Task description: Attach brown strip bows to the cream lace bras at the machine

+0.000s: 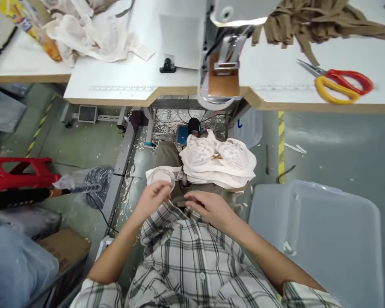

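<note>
White lace bras [218, 164] lie stacked on the lap [167, 155], probably for easy reach; a white cupped fabric piece [160, 174] lies left. Left hand [154, 197]: narrowed at the piece's near edge, grip unclear. Right hand [211, 208]: loosely parted near the stack.

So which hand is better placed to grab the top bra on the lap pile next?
Probably the right hand: it's closest to the bra pile and looks empty. The left hand is by the separate bra.

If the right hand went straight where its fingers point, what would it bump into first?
Probably the left hand, just across a gap from the right hand, though depth is hard to judge from one picture.
</note>
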`<state>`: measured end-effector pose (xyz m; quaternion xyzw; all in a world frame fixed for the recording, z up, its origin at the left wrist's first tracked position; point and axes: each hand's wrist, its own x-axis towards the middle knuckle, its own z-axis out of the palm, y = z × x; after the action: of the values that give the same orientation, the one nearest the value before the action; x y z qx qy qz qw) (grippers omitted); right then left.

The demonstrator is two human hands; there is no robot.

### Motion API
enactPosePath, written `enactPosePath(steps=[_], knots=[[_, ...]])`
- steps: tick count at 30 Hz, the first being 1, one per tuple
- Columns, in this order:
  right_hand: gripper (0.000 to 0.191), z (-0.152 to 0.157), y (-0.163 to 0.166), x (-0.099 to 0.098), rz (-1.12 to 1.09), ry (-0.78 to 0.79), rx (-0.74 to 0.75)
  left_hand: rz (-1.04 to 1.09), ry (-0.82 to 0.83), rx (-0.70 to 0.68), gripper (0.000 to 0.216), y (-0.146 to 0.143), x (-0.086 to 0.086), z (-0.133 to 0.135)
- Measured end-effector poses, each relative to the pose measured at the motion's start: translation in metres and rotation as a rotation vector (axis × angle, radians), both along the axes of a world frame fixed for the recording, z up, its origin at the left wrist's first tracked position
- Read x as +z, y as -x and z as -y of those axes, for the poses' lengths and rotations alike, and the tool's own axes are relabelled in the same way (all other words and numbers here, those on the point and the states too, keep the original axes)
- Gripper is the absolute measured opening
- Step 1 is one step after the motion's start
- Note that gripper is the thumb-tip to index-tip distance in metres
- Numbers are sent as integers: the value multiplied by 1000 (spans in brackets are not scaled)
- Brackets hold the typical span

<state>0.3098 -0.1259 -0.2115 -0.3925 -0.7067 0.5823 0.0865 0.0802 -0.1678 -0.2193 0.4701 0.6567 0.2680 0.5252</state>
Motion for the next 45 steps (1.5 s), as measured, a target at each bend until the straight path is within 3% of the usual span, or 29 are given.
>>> enactPosePath(steps=[2, 6, 9, 11, 13, 15, 19, 20, 22, 24, 25, 28, 32, 36, 38, 40, 43, 45], knots=[[21, -2, 1, -8, -35, 83, -116, -104, -30, 192, 37, 39, -31, 6], [25, -7, 4, -22, -190, 233, -297, -120, 31, 210, 52, 81, -90, 17], [22, -17, 20, -25, -193, 120, -301, -109, 47, 186, 36, 86, -114, 15], [23, -28, 35, -25, -157, -5, -257, -133, 46, 194, 26, 90, -115, 8], [22, -38, 53, -25, -117, -126, -196, -170, 35, 216, 23, 100, -106, 1], [27, -47, 76, -25, -94, -225, -129, -191, 22, 227, 24, 114, -86, -4], [66, -59, 134, -29, -61, -416, 79, -101, 95, 105, 34, 144, -25, -5], [64, -61, 148, -30, -40, -432, 156, -59, 135, 53, 36, 151, -9, -4], [39, -64, 169, -33, 2, -406, 288, 19, 211, -18, 35, 163, 21, -2], [15, -67, 178, -35, 20, -357, 335, 75, 250, -8, 34, 175, 42, 2], [15, -68, 178, -36, 21, -339, 329, 94, 247, 30, 34, 179, 48, 4], [22, -73, 167, -35, 26, -295, 287, 141, 143, 248, 33, 185, 50, 11], [28, -79, 146, -28, 37, -240, 235, 243, -77, 586, 43, 169, 33, 8], [36, -77, 125, -18, -19, -64, 186, 363, -188, 744, 45, 135, 26, -11], [36, -75, 116, -10, -74, 12, 184, 417, -195, 738, 44, 114, 30, -24], [38, -74, 111, -1, -120, -39, 155, 469, -167, 670, 41, 91, 37, -39], [55, -78, 105, 13, -216, -145, 49, 408, -133, 416, 30, 57, 53, -59], [48, -83, 101, 20, -259, -61, -6, 298, -165, 282, 24, 40, 61, -70]])
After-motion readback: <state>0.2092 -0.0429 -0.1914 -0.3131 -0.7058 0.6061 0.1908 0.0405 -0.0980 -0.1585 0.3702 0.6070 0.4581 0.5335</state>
